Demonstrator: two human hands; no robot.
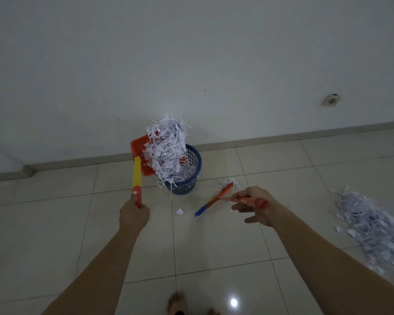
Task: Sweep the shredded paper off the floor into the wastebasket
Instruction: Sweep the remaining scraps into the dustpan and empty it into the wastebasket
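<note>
My left hand (134,214) grips the yellow and red handle (137,178) of an orange dustpan (139,144), which is raised and tipped over a blue mesh wastebasket (192,180) by the wall. A clump of white shredded paper (166,151) slides from the pan into the basket, and some strands hang over its near rim. My right hand (253,208) holds the orange-red handle of a small brush (214,198) low over the floor, right of the basket. The brush has blue, yellow and orange parts, and shreds cling to its far end.
A large pile of shredded paper (371,226) lies on the tiled floor at the far right. One white scrap (179,211) lies in front of the basket. My bare foot (177,303) shows at the bottom edge. A socket (331,100) sits on the wall.
</note>
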